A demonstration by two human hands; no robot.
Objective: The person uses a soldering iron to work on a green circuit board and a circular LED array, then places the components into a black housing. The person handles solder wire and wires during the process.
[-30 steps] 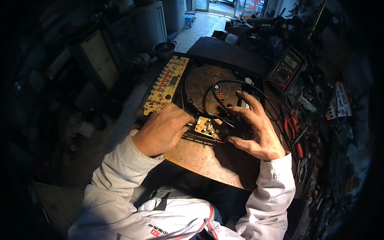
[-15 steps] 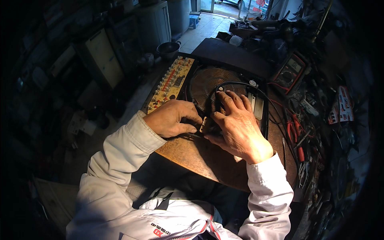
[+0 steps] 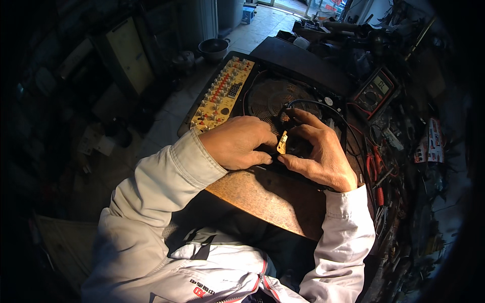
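Note:
An opened induction cooker lies on the wooden tabletop, its round copper coil (image 3: 290,96) partly in shadow in the dark casing. Along its left side runs a yellow control board (image 3: 222,94) with several metal-topped buttons and a small display. My right hand (image 3: 318,151) grips a small yellow circuit board (image 3: 282,143), tilted on edge between thumb and fingers near the casing's front. Close to its left side, my left hand (image 3: 240,144) has thumb and fingers drawn together; what lies between them is hidden. A black cable (image 3: 323,105) curves over the coil above my right hand.
A multimeter (image 3: 375,93) stands at the right rear. Red-handled pliers (image 3: 375,162) and a red-handled tool (image 3: 380,196) lie on the cluttered right side. The wooden table edge (image 3: 257,197) faces me. A dark pan (image 3: 213,49) sits beyond the cooker's far left.
Both hands have shifted slightly right in the picture. The small yellow board is turned and shows more of its face. My right hand's fingers have drawn in from over the coil.

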